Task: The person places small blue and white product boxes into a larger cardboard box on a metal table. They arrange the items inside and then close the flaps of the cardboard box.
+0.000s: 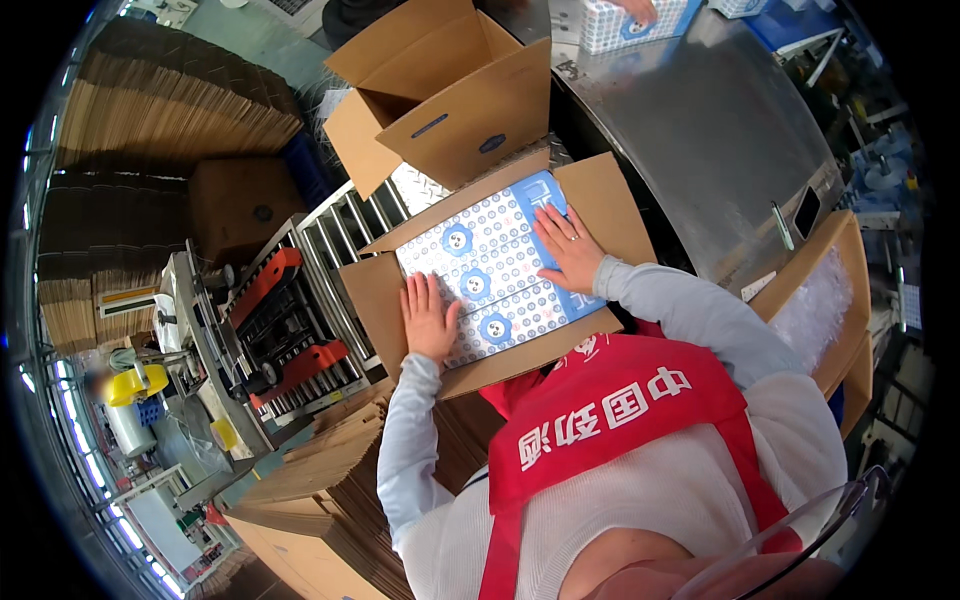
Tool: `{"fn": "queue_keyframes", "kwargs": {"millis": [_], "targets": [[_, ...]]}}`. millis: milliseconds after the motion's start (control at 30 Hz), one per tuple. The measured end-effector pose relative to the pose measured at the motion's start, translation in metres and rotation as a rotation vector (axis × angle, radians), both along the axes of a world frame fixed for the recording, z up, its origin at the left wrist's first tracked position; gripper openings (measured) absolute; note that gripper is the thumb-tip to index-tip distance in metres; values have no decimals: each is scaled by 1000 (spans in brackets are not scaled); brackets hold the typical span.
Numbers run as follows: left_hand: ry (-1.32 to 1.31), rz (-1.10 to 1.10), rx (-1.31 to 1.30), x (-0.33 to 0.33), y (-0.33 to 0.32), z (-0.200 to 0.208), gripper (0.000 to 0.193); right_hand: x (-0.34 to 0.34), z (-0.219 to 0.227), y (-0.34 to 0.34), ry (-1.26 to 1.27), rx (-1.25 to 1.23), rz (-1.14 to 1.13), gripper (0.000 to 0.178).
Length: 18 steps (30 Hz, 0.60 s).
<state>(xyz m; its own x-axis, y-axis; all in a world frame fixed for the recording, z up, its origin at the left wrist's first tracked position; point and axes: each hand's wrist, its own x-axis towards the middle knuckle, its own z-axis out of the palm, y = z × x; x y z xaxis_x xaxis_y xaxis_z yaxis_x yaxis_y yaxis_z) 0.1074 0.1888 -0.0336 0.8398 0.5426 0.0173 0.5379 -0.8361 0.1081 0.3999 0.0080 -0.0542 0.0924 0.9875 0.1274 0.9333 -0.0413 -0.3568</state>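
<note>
In front of me stands an open cardboard carton (pixel 368 300) with its flaps folded outward. Several white boxes (pixel 490 245) with blue trim and round blue cartoon faces lie side by side in it, filling it. My left hand (pixel 430 318) rests flat on the boxes at their left end, fingers stretched out. At the right end, over the blue band, my right hand (pixel 572 248) lies with its fingers spread, a ring on one finger. Neither hand grips anything.
Beyond my carton stands another open carton (pixel 465 110). A metal table (pixel 700 130) lies to the right, with a phone (pixel 806 212) and a pen-like item (pixel 782 226). On the left are a roller conveyor (pixel 335 250) with a red-and-black machine (pixel 285 330) and stacked flat cardboard (pixel 170 100). Another person's hand (pixel 638 10) touches a patterned box.
</note>
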Motion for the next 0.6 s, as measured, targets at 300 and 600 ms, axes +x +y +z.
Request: {"fn": "queue_keyframes", "kwargs": {"millis": [300, 600], "targets": [[-178, 292, -633, -58, -11, 76, 89, 111, 11, -72, 495, -265, -658, 61], [370, 70, -1310, 26, 0, 30, 129, -18, 33, 50, 210, -522, -49, 90]]}}
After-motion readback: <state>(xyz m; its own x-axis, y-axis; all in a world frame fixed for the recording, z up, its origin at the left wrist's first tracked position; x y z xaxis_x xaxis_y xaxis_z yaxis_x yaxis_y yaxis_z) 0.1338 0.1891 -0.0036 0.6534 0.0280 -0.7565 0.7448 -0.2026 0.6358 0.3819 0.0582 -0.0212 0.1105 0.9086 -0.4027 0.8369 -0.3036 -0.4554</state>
